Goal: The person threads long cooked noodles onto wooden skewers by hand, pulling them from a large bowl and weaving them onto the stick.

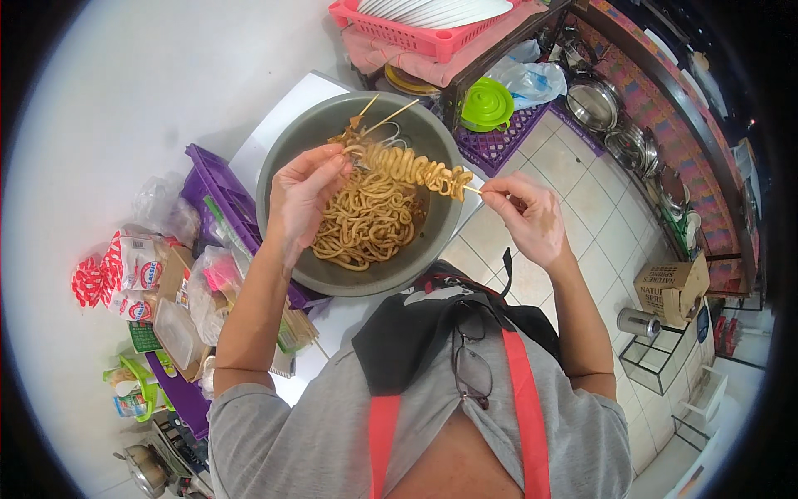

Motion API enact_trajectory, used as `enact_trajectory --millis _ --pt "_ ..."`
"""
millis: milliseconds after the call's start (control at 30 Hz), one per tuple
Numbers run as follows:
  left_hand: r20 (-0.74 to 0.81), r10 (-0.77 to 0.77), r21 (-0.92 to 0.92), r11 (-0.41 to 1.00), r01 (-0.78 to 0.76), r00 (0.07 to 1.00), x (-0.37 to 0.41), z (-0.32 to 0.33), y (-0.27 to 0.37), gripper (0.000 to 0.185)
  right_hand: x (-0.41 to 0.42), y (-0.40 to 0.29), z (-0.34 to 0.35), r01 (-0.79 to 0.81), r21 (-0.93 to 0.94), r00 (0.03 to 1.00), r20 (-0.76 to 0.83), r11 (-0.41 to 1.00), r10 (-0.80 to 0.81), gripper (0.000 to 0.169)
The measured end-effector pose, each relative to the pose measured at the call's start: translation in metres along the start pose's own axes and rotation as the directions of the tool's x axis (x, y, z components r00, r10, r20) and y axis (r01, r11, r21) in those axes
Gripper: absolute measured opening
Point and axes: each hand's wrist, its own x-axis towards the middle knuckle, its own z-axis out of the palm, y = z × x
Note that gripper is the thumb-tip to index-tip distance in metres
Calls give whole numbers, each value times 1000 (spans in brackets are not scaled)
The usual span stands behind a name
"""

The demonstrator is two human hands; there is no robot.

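Observation:
My right hand [523, 212] pinches the bare end of a thin bamboo skewer [474, 189]. Folded back and forth along that skewer is a long brownish strip [411, 165] that looks like cooked intestine. At its other end, the fingertips of my left hand [305, 193] grip the strip; whether they also hold the skewer's tip is hidden. Both hands are raised over a large grey basin [280, 274]. Inside it lies a heap of loose intestine-like strips [368, 218]. Two more sticks [393, 117], with dark pieces of food near them, lean on the far side.
A white tabletop [280, 118] supports the basin. Purple crates [218, 187] and bagged goods [140, 268] stand left. Beyond it is a pink basket [430, 40] of white plates. A lime-green funnel-like item [486, 103] sits on a purple crate, near metal pots [592, 103] at right.

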Motion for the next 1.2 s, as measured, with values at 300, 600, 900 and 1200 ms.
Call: enact_trajectory --millis 300,600,900,1200 --pt "24 -104 -86 991 106 994 -1 2 3 19 -1 -3 2 20 16 1000 1 1000 -20 14" --pt "71 -222 -212 949 232 972 -2 1 10 20 -2 -5 5 -3 28 1000 0 1000 3 13" --pt "62 -257 -177 948 264 964 -2 0 10 22 -1 -4 10 -40 39 999 27 998 39 17" --pt "67 -288 -80 953 292 955 0 -5 7 21 -2 -2 22 -52 104 998 32 993 49 15"
